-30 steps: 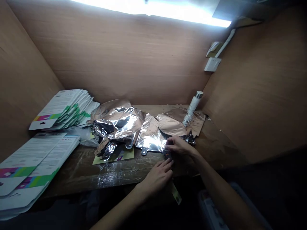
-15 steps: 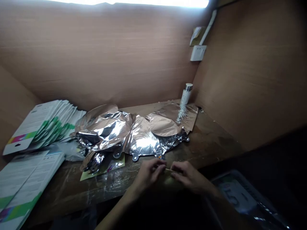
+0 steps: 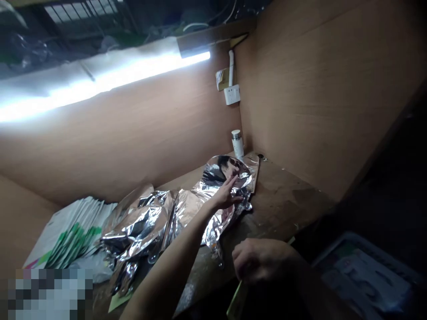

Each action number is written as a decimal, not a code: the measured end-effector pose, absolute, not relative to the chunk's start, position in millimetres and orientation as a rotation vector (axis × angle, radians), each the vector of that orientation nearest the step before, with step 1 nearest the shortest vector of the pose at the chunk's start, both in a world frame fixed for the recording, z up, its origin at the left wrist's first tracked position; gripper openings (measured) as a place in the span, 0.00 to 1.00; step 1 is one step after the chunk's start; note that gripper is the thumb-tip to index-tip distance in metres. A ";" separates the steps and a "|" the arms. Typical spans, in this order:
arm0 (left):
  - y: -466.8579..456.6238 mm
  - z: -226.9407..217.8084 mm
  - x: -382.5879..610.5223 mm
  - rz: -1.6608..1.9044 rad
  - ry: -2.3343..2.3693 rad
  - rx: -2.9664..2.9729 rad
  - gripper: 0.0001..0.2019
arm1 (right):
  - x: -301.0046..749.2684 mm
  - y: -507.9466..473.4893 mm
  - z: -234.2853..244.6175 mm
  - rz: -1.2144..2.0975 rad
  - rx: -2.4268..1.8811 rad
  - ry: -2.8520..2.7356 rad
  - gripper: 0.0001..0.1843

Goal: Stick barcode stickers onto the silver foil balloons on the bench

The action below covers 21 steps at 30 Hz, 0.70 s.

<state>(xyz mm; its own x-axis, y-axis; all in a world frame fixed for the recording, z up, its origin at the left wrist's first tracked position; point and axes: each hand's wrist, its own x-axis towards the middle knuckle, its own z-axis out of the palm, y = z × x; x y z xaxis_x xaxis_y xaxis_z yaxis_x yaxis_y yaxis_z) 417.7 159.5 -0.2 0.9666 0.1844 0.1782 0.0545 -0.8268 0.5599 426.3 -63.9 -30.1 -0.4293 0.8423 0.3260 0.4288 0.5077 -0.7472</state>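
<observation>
Shiny silver foil balloons (image 3: 140, 226), flat and crumpled, lie in a row along the table. My left hand (image 3: 227, 194) rests on the right-hand foil piece, its fingers stretched out and spread, holding nothing. Nearer the front edge, my right hand (image 3: 255, 260) is curled closed. Out from under its fingers hangs a narrow yellow-green strip (image 3: 236, 302); its upper part is hidden by the hand. Small foil tabs (image 3: 216, 255) stick out between the two hands.
Fanned printed cards (image 3: 80, 231) are stacked at the left, beside a clear plastic bag (image 3: 95, 266). A white bottle (image 3: 237, 144) stands in the back corner below a wall socket (image 3: 232, 94). At lower right sits a plastic bin (image 3: 363, 271). Wooden panels (image 3: 316, 89) enclose the table.
The view has tilted up and turned right. My hands, earlier close together over a thin strip, are now apart: the left reached forward onto the foil, while the right stayed near the table edge.
</observation>
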 end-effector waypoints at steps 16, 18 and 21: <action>181.0 -24.1 427.9 0.303 0.641 2.168 0.22 | 530.6 -17.6 -71.9 0.291 -1.709 -1.768 0.15; 198.0 -4.3 414.9 0.465 0.732 2.104 0.23 | 532.6 -16.0 -79.3 0.318 -1.747 -1.751 0.20; 233.7 47.4 363.9 0.776 0.924 1.995 0.21 | 532.5 -16.2 -84.4 0.363 -1.751 -1.687 0.18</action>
